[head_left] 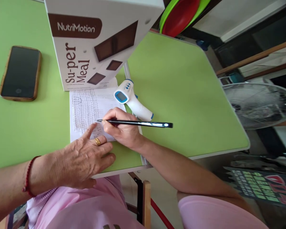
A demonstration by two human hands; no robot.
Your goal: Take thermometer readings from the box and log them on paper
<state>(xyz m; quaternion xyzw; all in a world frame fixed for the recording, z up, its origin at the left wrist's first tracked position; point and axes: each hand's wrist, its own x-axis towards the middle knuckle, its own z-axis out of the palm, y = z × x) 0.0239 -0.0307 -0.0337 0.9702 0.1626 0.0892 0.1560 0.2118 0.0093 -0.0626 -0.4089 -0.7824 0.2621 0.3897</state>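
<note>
A black pen [143,123] is gripped in my right hand [124,128], its tip touching or just above a written sheet of paper [85,109]. Rows of small handwriting cover much of the sheet. My left hand [88,156], with a gold ring and a red bracelet, lies across the lower edge of the paper, fingers spread and the index fingertip close to the pen tip. A white and blue infrared thermometer [133,100] lies just beyond my right hand. The upper part of the paper is hidden behind a white box [78,47] lettered "NutriMotion Su-per Meal".
A smartphone [20,73] in a brown case lies at the left on the green table [181,95]. Behind the table's far edge are red and green basins [181,17]. A fan [259,105] stands beyond the right edge, and a printed sign [264,186] is lower right.
</note>
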